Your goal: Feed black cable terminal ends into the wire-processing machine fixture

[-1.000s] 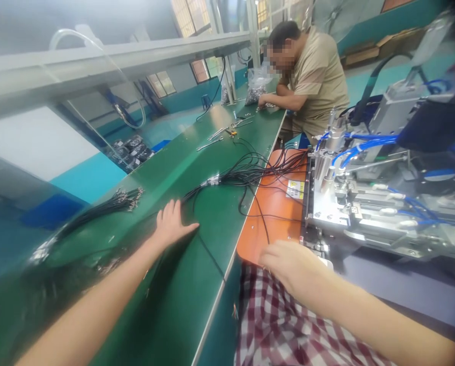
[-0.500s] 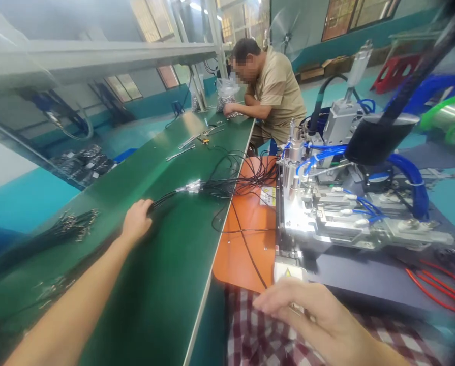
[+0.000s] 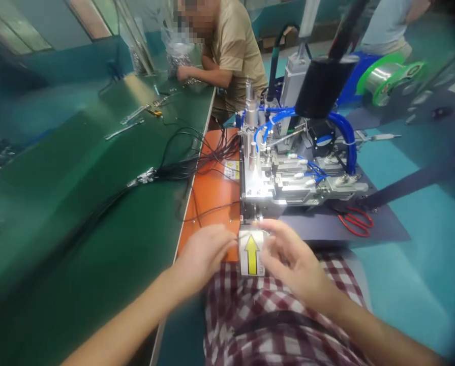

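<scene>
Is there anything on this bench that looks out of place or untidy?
Yes. The black cables sprawl in loose tangled loops from the green bench over the orange plate. Red scissors lie open beside the machine.

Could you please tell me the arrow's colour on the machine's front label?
Yellow arrow on white, head view.

Yellow arrow label — orange mat — green bench.
</scene>
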`<state>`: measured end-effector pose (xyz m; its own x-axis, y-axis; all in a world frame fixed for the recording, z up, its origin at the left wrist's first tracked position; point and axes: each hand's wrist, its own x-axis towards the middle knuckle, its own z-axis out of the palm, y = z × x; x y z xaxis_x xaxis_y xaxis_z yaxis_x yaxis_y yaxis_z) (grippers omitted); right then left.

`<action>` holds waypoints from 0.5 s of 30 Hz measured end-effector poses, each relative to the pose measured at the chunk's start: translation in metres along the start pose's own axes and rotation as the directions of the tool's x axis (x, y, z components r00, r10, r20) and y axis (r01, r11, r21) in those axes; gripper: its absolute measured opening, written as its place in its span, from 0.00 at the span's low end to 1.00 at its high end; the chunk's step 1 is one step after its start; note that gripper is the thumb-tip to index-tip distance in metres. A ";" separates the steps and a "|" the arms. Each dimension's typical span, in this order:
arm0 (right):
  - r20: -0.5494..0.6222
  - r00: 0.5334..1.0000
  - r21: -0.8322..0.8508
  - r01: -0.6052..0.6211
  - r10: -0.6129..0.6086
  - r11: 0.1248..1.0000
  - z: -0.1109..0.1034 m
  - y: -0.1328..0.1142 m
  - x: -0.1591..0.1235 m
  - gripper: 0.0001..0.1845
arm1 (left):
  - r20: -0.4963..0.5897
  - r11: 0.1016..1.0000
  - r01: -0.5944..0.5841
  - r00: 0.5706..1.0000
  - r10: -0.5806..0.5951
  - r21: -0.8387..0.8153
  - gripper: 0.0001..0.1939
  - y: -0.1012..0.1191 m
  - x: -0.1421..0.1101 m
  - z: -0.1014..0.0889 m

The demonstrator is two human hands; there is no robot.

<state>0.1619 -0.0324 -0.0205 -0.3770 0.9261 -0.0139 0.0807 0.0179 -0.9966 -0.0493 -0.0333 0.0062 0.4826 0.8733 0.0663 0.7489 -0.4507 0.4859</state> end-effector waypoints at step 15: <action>-0.154 0.987 0.036 -0.046 0.051 0.998 -0.011 -0.008 0.035 0.08 | 0.118 0.917 0.186 0.981 -0.154 -0.352 0.09 0.013 0.042 0.003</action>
<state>0.1580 0.0042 -0.0122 -0.2253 0.9729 -0.0522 0.0646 -0.0386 -0.9972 -0.0185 -0.0027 0.0129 0.4116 0.9044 -0.1124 0.6168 -0.1857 0.7649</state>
